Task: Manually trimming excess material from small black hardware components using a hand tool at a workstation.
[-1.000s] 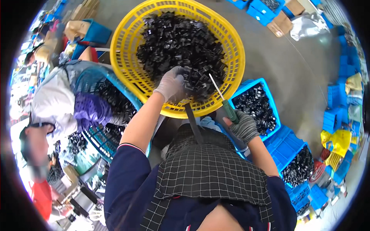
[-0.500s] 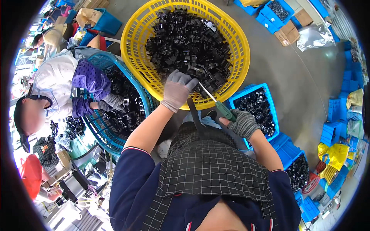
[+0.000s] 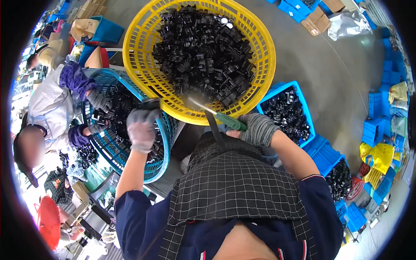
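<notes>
My left hand (image 3: 143, 132), in a grey and white glove, is over the near right rim of the blue basket (image 3: 162, 167). Its fingers are closed on a black plastic part (image 3: 149, 104), partly blurred. A green-handled screwdriver (image 3: 231, 121) is gripped in my right hand (image 3: 258, 130), which wears a striped grey glove. The slim metal shaft points up and left across the near rim of the yellow basket (image 3: 267, 71). Many small black plastic parts (image 3: 203, 56) are heaped in that basket, with a few round white pieces near the far edge.
A co-worker (image 3: 47, 104) in purple sleeves reaches into the blue basket from the left. On my right stands a blue crate (image 3: 286, 115) of black parts, with another blue bin (image 3: 323, 158) beside it. A cardboard box (image 3: 315, 21) and silver bag (image 3: 350, 25) lie beyond.
My left hand has moved from the yellow basket left to the blue basket, carrying a black part. My right hand with the screwdriver has shifted slightly left. The co-worker's hands have moved apart.
</notes>
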